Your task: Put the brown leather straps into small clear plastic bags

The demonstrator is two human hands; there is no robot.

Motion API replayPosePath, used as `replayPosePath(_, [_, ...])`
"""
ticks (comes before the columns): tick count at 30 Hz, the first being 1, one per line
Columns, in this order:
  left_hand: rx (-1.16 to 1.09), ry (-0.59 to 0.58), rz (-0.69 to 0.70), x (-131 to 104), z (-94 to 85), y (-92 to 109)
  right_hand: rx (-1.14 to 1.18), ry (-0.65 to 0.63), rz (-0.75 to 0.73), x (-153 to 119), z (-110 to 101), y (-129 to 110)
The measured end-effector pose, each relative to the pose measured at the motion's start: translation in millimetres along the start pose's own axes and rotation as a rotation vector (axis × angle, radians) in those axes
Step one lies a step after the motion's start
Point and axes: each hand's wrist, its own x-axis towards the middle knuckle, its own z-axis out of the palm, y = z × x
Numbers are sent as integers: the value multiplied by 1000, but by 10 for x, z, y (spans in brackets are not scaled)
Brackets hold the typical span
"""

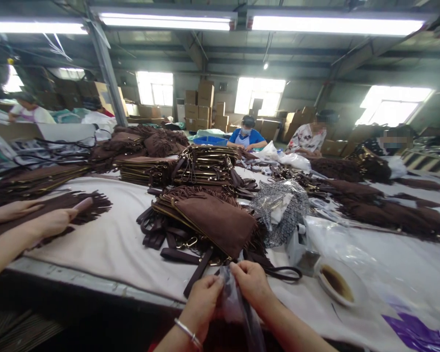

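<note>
My left hand (204, 304) and right hand (252, 285) pinching clear plastic bag (238, 305) between them, fingers closed; brown fringed bag (214, 220) lying just beyond; co-worker's hand (53, 222) at left.

A factory workshop, probably for bag assembly, is shown by stacked brown fringed bags (209, 220) on a long counter (106, 239), cardboard boxes (200, 105) and seated workers (246, 134).

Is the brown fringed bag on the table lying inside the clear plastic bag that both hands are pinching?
No: the brown fringed bag lies bare on the table, while the left hand and right hand pinch the clear plastic bag nearer the edge.
</note>
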Motion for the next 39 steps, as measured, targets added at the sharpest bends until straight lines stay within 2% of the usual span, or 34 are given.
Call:
replayPosePath(5, [285, 96, 241, 170, -64, 130, 34, -51, 66, -46, 38, 56])
replayPosePath(9, [434, 149, 344, 250, -19, 307, 222, -86, 185, -56, 86, 55])
replayPosePath(13, [446, 155, 367, 281, 18, 377, 357, -101, 254, -42, 124, 7])
replayPosePath(17, [451, 103, 346, 310, 0, 352, 519, -85, 324, -30, 154, 8])
replayPosePath(21, [435, 33, 289, 377, -1, 338, 483, -101, 313, -14, 189, 41])
replayPosePath(23, [416, 22, 252, 414, 19, 340, 390, -121, 240, -25, 171, 45])
replayPosePath(25, [381, 13, 214, 442, 55, 341, 250, -103, 95, -61, 105, 34])
replayPosePath(28, [299, -45, 134, 454, 128, 336, 40, -51, -157, -136, -70, -2])
replayPosePath(31, [227, -89, 69, 418, 181, 329, -100, 16, -291, -177, -242, -28])
replayPosePath(34, [196, -87, 66, 323, 172, 326, -193, 53, -430, -174, -321, -24])
replayPosePath(39, [157, -117, 137, 95, 90, 314, -395, -1, -746, -181, -293, -38])
